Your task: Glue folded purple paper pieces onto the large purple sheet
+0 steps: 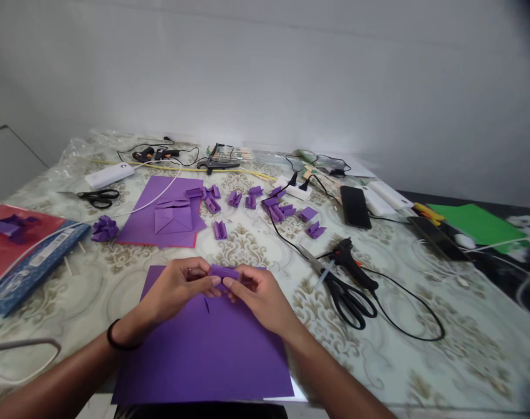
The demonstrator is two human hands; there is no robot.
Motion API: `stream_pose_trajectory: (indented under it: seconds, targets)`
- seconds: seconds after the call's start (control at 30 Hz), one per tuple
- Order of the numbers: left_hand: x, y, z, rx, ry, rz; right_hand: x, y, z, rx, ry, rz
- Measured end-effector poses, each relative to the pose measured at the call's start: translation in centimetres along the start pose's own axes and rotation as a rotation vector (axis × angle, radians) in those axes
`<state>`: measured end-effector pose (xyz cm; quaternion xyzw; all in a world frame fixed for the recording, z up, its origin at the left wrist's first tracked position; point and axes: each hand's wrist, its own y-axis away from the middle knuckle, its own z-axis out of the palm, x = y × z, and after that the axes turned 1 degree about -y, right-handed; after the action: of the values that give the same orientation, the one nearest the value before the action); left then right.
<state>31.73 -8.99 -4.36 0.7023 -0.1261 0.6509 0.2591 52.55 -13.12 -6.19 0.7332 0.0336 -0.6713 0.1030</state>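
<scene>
A small folded purple paper piece (224,272) is pinched between both hands above a large purple sheet (216,355) at the table's front edge. My left hand (180,286), with a black band at the wrist, grips the piece's left end, thumb on top. At its right end, my right hand (260,292) holds it between thumb and fingers. Several folded purple pieces (220,230) lie scattered beyond the hands. Behind my left hand, a folded purple paper form (173,218) rests on stacked purple sheets (136,230).
Right of the hands lie black scissors (345,297) and a glue gun (354,265) with a looping cable. Farther back are a power strip (293,187) and a phone (355,207). More scissors (99,198), a crumpled purple flower (104,228) and a blue packet (38,267) are left.
</scene>
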Motion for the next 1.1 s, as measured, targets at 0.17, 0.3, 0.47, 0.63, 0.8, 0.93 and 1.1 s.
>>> stream_pose_trajectory:
  seconds: [0.17,0.3,0.47,0.63,0.8,0.93,1.1]
  targets:
    - [0.41,-0.08,-0.20,-0.039,-0.112,0.014,-0.06,-0.19,-0.17,-0.007,0.005,-0.007]
    - [0.29,-0.30,-0.34,-0.012,-0.133,0.019,-0.11,-0.17,-0.03,-0.004,-0.013,-0.029]
    - [0.12,-0.31,-0.25,0.007,-0.044,-0.047,-0.07,0.02,0.14,0.026,-0.035,-0.039]
    - [0.37,-0.20,-0.18,-0.022,-0.017,-0.058,-0.32,0.19,0.04,0.010,-0.006,-0.080]
    - [0.32,-0.15,-0.27,0.001,-0.069,-0.028,-0.36,0.14,0.37,0.026,0.004,-0.073]
    - [0.28,0.00,-0.04,0.039,-0.088,-0.017,-0.12,0.08,0.69,0.059,-0.025,-0.035]
    - [-0.09,-0.11,0.28,0.017,-0.042,-0.014,-0.22,0.07,0.53,0.068,-0.009,-0.070]
